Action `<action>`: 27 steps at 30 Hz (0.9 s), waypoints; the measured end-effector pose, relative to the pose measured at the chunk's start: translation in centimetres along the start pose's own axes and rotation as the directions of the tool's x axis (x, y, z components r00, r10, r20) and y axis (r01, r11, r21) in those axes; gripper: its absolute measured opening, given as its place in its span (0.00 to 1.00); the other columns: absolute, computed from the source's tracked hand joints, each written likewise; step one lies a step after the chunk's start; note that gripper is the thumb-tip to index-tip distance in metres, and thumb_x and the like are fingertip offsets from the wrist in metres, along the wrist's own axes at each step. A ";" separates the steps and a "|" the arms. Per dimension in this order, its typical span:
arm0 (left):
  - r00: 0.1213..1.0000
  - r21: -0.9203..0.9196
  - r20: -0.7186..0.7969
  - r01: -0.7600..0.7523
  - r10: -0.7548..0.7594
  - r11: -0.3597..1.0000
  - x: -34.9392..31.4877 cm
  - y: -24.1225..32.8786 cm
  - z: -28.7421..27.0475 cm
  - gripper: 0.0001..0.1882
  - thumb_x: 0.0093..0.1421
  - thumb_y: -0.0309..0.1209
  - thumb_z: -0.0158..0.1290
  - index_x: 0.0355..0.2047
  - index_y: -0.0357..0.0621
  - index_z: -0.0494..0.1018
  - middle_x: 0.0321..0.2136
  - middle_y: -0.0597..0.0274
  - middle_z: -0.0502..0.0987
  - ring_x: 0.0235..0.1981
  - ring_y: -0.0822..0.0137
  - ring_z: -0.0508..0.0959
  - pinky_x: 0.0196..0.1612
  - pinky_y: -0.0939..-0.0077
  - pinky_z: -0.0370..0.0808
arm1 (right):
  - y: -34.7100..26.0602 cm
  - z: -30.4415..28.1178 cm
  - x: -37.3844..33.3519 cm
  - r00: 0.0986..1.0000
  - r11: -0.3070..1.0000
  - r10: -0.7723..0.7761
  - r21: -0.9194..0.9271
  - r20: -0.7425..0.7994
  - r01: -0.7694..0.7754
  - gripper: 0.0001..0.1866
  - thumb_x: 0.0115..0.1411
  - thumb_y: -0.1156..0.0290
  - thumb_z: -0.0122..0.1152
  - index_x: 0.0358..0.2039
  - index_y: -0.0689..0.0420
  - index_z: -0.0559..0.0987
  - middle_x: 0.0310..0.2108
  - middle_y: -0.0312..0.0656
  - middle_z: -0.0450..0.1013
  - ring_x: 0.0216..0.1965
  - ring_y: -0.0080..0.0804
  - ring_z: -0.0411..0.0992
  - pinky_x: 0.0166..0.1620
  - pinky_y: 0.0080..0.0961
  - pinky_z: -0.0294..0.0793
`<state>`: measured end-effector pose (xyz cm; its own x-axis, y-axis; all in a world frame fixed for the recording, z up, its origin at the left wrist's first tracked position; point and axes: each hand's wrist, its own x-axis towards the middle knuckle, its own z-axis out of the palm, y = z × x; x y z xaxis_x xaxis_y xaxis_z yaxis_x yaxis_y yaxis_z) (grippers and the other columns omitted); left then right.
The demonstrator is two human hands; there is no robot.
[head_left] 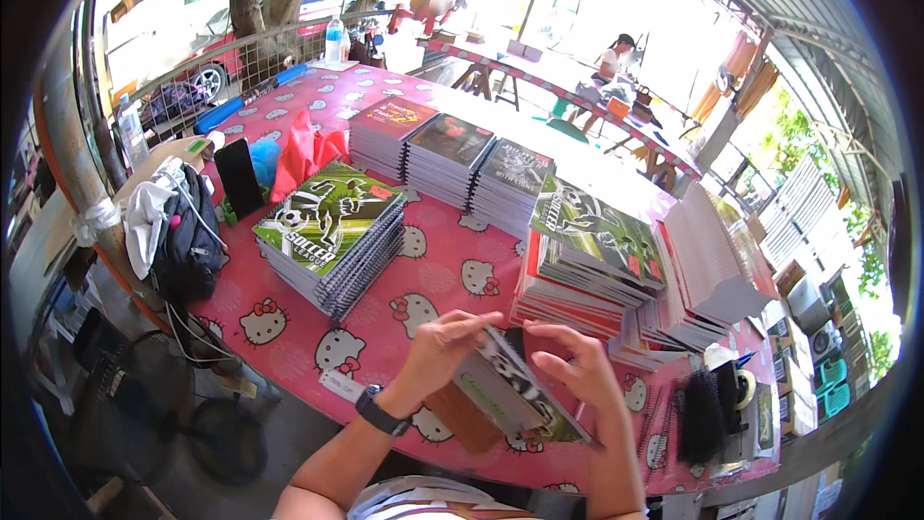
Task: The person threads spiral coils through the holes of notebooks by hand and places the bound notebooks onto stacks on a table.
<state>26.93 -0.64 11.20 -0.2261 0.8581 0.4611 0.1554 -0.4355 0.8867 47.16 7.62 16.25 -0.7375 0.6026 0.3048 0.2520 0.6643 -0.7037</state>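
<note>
In front of me a thin notebook (510,380) with a green, black and white cover is held up on a tilt above the table. My left hand (448,351), with a dark watch on its wrist, is closed on its upper edge. My right hand (577,361) is beside the notebook's right side, fingers curved and thumb apart, with no clear grip on it. Under the notebook lies a flat brown piece (464,416). A stack of spiral-bound notebooks (332,236) with green soccer covers stands left of my hands. Beyond my right hand is a pile of unbound books (597,231), topped by similar covers.
Three more book stacks (448,159) stand at the table's middle. White-paged stacks (712,250) rise to the right. Black binding coils (701,414) and a tape roll (746,388) lie at the right edge. A dark bag (188,241) hangs at left. Another person (614,63) sits far off.
</note>
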 end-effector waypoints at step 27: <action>0.981 -0.249 0.067 -0.161 0.183 0.955 0.5 6.2 4.7 0.08 0.54 0.28 0.56 0.32 0.41 0.69 0.27 0.64 0.73 0.34 0.67 0.74 0.43 0.71 0.68 | -8.6 0.4 -2.4 0.880 0.923 -0.242 -0.376 -0.410 0.078 0.08 0.59 0.71 0.51 0.36 0.60 0.75 0.28 0.36 0.71 0.25 0.22 0.69 0.28 0.17 0.69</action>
<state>32.33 -1.66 16.75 -0.1291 0.7800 0.6124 -0.0546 -0.6222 0.7810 46.47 0.26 21.31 -0.4528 0.5508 0.7011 0.4104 0.8269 -0.3846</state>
